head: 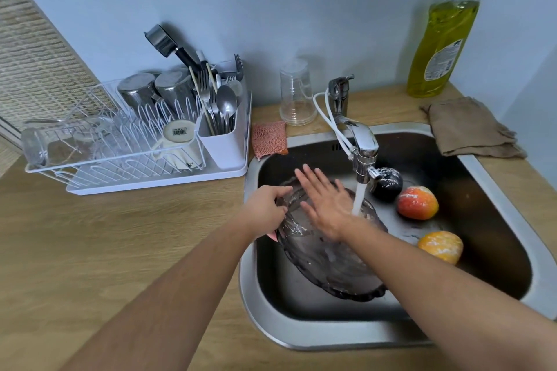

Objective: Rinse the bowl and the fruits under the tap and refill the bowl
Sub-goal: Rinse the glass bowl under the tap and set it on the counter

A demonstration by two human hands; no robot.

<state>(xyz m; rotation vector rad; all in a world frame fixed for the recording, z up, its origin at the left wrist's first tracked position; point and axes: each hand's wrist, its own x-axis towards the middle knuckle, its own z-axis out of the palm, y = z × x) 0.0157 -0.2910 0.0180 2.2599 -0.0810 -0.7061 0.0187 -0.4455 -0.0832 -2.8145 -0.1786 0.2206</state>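
At the sink (271,319), right end of the worktop (120,235): bowl (325,268) is tilted in the basin, far rim under the tap (361,141).
Left hand (265,208): fingers curled round the bowl's left rim, gripping it (wet glass, likely slippery).
Right hand (325,205): flat, fingers straight, palm on the bowl's inside, holding nothing.
Water (358,199): lands on the bowl's right side, beside the flat hand's wrist.
Fruits: dark fruit (388,182), red fruit (417,202) and orange fruit (441,245) lie in the basin's right half, apart from the bowl.
Doing it well: turn the bowl by its rim so the stream reaches every part, sweep the palm round, stay low and clear of the spout.
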